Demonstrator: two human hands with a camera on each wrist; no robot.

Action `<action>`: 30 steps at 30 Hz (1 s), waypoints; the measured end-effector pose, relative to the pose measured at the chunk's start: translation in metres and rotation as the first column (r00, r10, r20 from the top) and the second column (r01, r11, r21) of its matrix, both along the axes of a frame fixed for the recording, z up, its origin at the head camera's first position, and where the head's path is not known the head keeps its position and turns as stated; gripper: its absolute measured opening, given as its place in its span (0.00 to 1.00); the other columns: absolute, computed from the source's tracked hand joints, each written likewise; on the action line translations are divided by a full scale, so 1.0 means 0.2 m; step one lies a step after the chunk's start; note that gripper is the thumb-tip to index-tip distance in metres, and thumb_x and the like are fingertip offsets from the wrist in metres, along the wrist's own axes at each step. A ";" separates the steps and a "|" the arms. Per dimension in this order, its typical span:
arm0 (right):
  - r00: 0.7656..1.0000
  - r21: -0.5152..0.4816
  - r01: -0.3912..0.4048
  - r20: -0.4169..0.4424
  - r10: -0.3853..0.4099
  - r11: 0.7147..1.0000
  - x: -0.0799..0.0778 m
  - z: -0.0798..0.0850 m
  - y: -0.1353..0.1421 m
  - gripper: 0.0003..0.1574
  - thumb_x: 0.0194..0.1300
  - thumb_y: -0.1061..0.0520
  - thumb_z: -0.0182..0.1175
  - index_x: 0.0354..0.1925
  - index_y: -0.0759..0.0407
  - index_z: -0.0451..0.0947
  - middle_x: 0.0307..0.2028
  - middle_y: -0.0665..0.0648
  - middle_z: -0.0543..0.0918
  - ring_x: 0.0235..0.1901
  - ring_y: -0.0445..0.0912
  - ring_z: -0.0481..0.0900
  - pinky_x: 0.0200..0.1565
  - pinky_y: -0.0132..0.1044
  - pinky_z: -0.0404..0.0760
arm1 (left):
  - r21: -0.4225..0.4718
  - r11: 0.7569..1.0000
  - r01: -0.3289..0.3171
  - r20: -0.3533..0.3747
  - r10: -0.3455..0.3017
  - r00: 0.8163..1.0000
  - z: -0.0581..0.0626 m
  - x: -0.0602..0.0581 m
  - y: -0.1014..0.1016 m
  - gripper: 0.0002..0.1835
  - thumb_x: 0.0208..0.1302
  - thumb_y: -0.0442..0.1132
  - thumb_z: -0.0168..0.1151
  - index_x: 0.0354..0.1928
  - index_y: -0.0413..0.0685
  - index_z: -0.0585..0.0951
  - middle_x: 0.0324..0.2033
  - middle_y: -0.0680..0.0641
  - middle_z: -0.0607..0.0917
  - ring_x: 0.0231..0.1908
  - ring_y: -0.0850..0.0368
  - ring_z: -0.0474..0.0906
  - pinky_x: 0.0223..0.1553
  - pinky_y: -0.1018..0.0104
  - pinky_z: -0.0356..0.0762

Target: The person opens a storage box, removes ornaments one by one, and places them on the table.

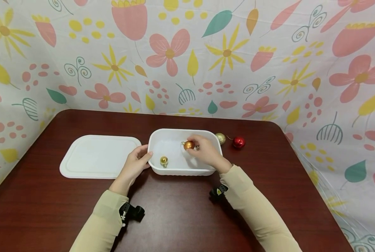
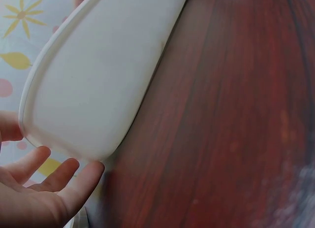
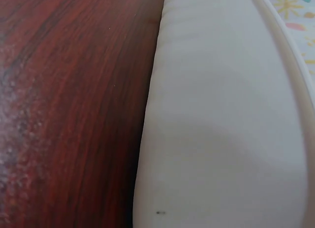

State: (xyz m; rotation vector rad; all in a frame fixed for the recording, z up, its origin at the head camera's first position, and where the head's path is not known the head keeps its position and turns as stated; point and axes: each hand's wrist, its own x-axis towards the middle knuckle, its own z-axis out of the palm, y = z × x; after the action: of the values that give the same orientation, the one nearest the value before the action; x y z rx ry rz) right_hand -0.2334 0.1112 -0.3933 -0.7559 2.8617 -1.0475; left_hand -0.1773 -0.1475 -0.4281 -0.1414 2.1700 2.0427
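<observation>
A white plastic container [image 1: 184, 172] stands on the table, its inside facing up. My left hand [image 1: 134, 164] holds its left end, the thumb at the rim and the fingers along the outside; in the left wrist view the fingers [image 2: 81, 186] are spread against that end. Over the container's right half, my right hand [image 1: 206, 150] pinches an orange-gold Christmas ball [image 1: 189, 145]. A small shiny gold Christmas ball [image 1: 164, 160] lies inside, toward the front left. The right wrist view has only the container's side wall [image 3: 221, 114] and the table, with the hand out of sight.
A white lid [image 1: 96, 157] lies flat left of the container. Just beyond the container's right end are a glittery gold ball [image 1: 220, 138] and a red ball [image 1: 239, 142]. Dark red-brown wood forms the table [image 1: 175, 213], with a flower-patterned cloth [image 1: 187, 70] behind.
</observation>
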 end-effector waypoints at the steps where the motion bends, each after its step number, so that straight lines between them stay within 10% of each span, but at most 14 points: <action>1: 1.000 -0.012 0.003 -0.001 -0.003 1.000 0.01 0.00 0.00 0.24 0.58 0.60 0.63 0.52 0.67 0.75 0.47 0.62 0.81 0.43 0.53 0.79 0.49 0.44 0.79 | -0.001 1.000 0.000 -0.001 0.000 1.000 0.00 0.00 0.00 0.25 0.71 0.40 0.51 0.67 0.41 0.63 0.61 0.36 0.70 0.58 0.43 0.70 0.48 0.65 0.79; 30: 0.982 -0.278 0.176 -0.015 -0.187 0.945 0.14 0.03 0.18 0.24 0.56 0.61 0.67 0.52 0.62 0.76 0.49 0.62 0.80 0.47 0.55 0.81 0.45 0.48 0.83 | -0.010 1.000 -0.005 -0.003 0.005 1.000 0.01 0.01 0.00 0.26 0.71 0.40 0.51 0.68 0.41 0.63 0.62 0.35 0.69 0.59 0.43 0.70 0.47 0.65 0.79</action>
State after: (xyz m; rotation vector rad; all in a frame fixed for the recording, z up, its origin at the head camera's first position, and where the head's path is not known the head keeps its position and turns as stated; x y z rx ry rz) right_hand -0.2059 0.1476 -0.3882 -0.5323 2.8996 -1.4947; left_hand -0.1751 -0.1469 -0.4270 -0.1457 2.1839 2.0368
